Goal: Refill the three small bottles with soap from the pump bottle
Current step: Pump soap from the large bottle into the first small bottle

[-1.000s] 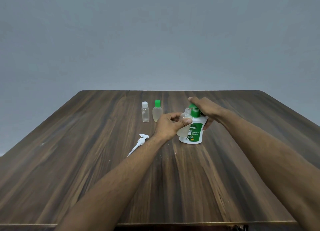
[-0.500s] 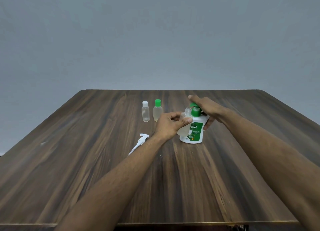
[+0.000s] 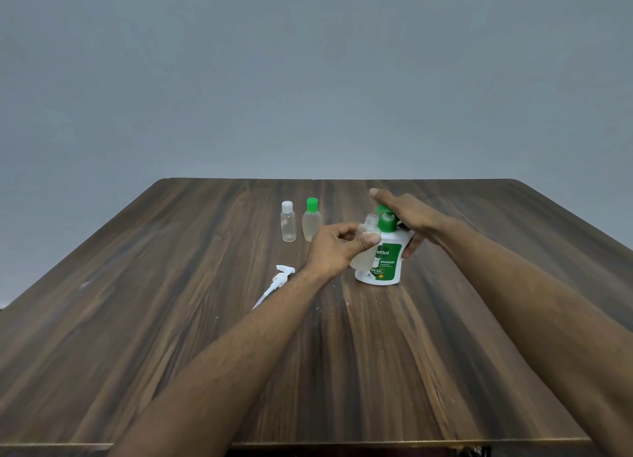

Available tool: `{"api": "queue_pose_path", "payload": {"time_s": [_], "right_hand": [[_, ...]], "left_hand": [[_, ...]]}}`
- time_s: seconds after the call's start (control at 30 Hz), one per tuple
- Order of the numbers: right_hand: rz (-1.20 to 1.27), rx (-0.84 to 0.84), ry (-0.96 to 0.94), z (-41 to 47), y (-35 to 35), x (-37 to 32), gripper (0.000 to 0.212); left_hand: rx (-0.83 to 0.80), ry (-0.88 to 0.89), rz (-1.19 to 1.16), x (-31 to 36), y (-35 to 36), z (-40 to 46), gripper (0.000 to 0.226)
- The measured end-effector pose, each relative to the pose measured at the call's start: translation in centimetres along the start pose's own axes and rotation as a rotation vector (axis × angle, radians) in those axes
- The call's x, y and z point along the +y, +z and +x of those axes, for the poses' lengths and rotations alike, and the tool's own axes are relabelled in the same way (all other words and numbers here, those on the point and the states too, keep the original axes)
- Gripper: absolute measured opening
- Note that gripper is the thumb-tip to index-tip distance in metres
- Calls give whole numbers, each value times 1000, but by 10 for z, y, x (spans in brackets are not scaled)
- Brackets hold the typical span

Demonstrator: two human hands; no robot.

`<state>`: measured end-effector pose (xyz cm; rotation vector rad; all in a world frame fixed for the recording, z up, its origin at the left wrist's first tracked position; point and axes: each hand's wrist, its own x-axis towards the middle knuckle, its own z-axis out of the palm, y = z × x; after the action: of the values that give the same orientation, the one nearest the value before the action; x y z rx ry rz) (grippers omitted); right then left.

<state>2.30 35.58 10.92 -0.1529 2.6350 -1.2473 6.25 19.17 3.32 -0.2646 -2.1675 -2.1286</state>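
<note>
Filling step in hand, judged third of three.

Left hand [image 3: 337, 247]: fingers [image 3: 368, 241] curled round open small bottle [image 3: 364, 242], uncapped, neck up, held against front of pump bottle [image 3: 385, 258]. Some pale liquid visible low in it; level hard to read.

Right hand [image 3: 406, 213]: laid flat over green pump head [image 3: 385, 217], fingers extended, thumb down the far side of the pump bottle. Pressing, not gripping, as far as could be told. Nozzle hidden under hand; alignment with the open neck not confirmed.

Pump bottle upright on table [image 3: 171, 319], centre-right.

Behind, well apart: white-capped bottle [image 3: 288, 222] and green-capped bottle [image 3: 311, 222], side by side, both capped. Probably already filled.

Loose white sprayer top [image 3: 279, 280] lying on table left of left wrist; probably belongs to the held bottle.

Next move, judged: steady downward strokes, neck kept under spout, then sprayer top back on. Risk: soap down the outside.
</note>
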Motion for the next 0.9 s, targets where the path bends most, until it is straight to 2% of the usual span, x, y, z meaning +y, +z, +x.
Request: {"api": "queue_pose_path", "payload": {"time_s": [0.3, 0.63, 0.9], "right_hand": [[-32, -2, -17, -1, -1, -2, 59], [4, 0, 13, 1, -1, 0, 71], [-25, 5, -10, 5, -1, 1, 61]], "left_hand": [[-10, 4, -25, 0, 1, -1, 39], [-9, 8, -9, 2, 1, -1, 21], [-3, 7, -7, 2, 1, -2, 28]]}}
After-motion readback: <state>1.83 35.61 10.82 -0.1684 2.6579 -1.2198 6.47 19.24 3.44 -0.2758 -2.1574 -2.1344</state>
